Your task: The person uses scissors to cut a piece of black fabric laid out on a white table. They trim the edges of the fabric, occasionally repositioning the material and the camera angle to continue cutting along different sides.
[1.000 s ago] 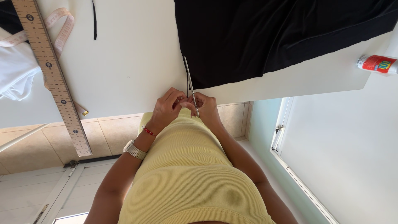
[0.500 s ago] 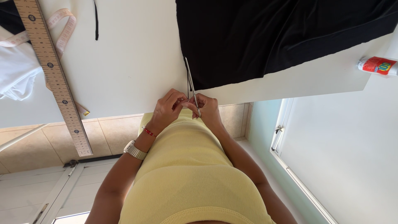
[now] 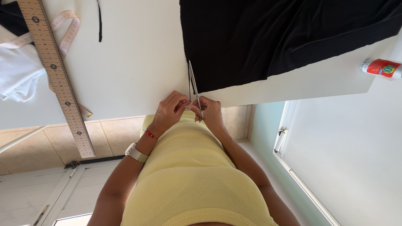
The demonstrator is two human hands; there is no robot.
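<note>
Since the earlier pictures almost nothing had shifted: both hands had stayed bunched together at the table's near edge, and the scissors had kept their slant along the cloth.

Nearest the camera was the yellow ribbed top (image 3: 192,180), filling the lower middle. Just past it, the left hand (image 3: 169,109) and right hand (image 3: 210,112) met, fingers curled in and touching. The right fingers were closed around the lower end of the scissors (image 3: 194,90); the left fingertips pinched in beside them, on what I cannot tell. The thin metal blades ran from the fingers toward 12 o'clock, lying along the left edge of the black cloth (image 3: 289,37), near its lower left corner.

The cloth spread from there toward 1 and 2 o'clock, its lower edge near the table's (image 3: 134,71) rim. Bare tabletop lay open at 11 o'clock of the hands. Farther at 10 o'clock a long wooden ruler (image 3: 56,75) lay overhanging the edge, with a pink tape measure (image 3: 69,31) and white cloth (image 3: 19,77) beyond. A glue stick (image 3: 381,68) lay at 3 o'clock, well apart.
</note>
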